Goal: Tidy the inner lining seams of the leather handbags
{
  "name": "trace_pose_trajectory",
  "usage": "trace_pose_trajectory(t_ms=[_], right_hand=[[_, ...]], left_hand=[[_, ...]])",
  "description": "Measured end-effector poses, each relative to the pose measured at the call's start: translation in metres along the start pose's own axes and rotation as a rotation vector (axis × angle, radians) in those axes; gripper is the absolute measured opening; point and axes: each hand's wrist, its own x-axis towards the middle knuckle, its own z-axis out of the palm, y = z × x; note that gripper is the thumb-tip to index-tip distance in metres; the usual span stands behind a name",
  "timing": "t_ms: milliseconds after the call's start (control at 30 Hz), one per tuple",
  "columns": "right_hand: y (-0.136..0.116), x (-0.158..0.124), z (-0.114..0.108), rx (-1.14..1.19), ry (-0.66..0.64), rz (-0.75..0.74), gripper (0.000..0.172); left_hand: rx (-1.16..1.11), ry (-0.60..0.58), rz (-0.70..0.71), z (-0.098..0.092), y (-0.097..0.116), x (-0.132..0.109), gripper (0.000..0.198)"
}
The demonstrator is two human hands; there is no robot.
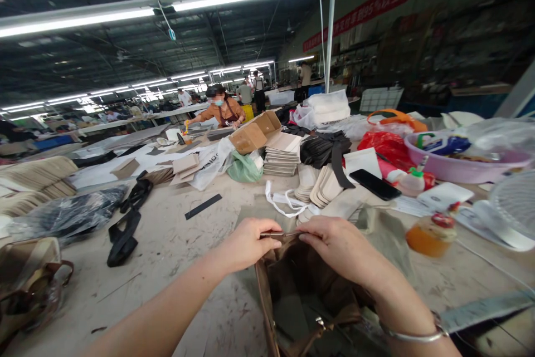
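A brown bag (264, 302) stands open on the worktable in front of me, its dark inside facing up and a small metal fitting showing near its front. My left hand (252, 241) pinches the bag's far rim between thumb and fingers. Close by on the same rim, my right hand (334, 243) grips it in a like pinch, with a bracelet on that wrist. A short stretch of the thin edge shows between the two hands. Olive-grey sheet material (387, 237) lies beneath and beside the bag.
Stacked panels (282, 156), a black phone (375, 185) and white straps (284, 201) lie beyond my hands. A glue jar (431, 236) and a fan (516, 201) stand right. Black straps (123, 234) and another bag (29, 268) are left. A co-worker (221, 109) works across the table.
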Motion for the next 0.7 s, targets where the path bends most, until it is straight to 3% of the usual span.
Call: trace_pose_trajectory(t_ms=[167, 333, 533, 700], right_hand=[[0.002, 0.0, 0.001, 0.01, 0.001, 0.01, 0.022], [-0.001, 0.001, -0.001, 0.013, 0.003, 0.014, 0.022], [-0.001, 0.001, 0.001, 0.002, 0.006, 0.032, 0.023], [0.0, -0.002, -0.001, -0.017, 0.011, 0.05, 0.022]], left_hand=[[-0.02, 0.064, 0.036, 0.007, 0.0, 0.001, 0.018], [0.164, 0.147, 0.094, 0.012, -0.003, 0.001, 0.012], [0.342, 0.196, 0.175, 0.014, 0.002, 0.002, 0.03], [0.384, 0.193, 0.189, 0.015, 0.005, 0.003, 0.031]])
